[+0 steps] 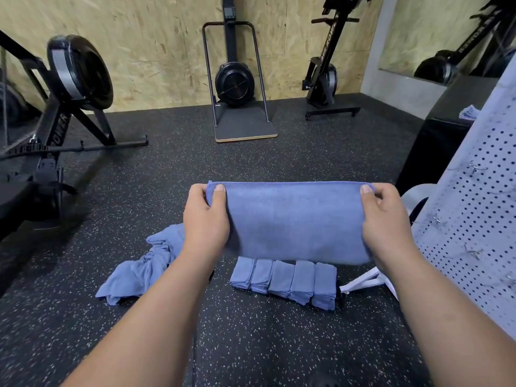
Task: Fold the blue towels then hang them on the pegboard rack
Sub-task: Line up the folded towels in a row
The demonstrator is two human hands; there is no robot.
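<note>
Blue towel hangs flat in the air in front of me, up over the floor. Both bare arms reach straight out, side by side.

The left hand pinches the top left corner of the towel. Its thumb lies on the near side, and its fingers are behind the cloth where I cannot see them. The right hand does the same at the top right corner. So each grip is clamped on the towel. The cloth is pulled tight between them and its top edge is level.

Under the towel, on the floor, five folded towels sit in a row, touching side by side. The held towel hides the far ends of that row. Left of the row lies a loose heap of blue towels, partly hidden by my left arm.

On the right stands the pegboard, pale and full of small holes, with a few metal hooks on it. Its white foot rests on the floor just beside the row, partly behind my right arm.

Past the pegboard is a black box with a bit of blue cloth on top. Far off, a rower stands at the left, and two more machines stand by the wood wall.
</note>
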